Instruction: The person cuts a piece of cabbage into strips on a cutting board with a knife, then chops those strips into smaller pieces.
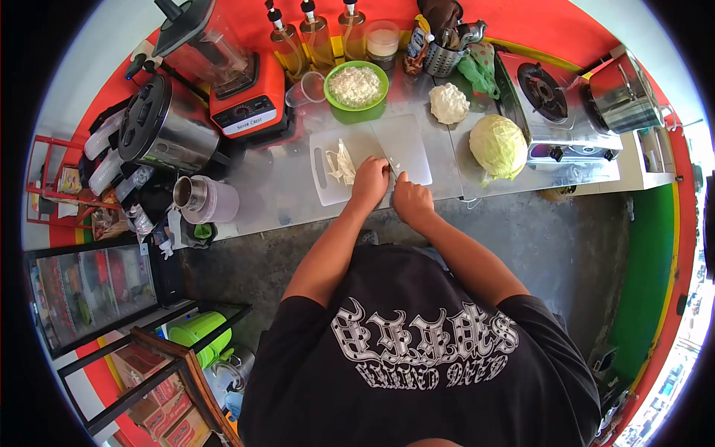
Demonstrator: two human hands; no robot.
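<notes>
Black shirt (417,335) nearest me, bottom centre. Mid-frame, I judge slicing underway: right hand (413,200) closed round knife (392,171), left hand (370,181) curled alongside—can't tell on what. White shreds (342,164) on board (406,132). Next stroke calls for tucked fingertips.

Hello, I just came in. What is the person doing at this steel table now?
The person's right hand grips what looks like a knife over the white cutting board. The left hand is beside the blade; what its fingers hold is hard to see. Pale cut strips lie on the board's left part. Behind it stands a green bowl of finely cut pale food, and a cabbage sits to the right.
</notes>
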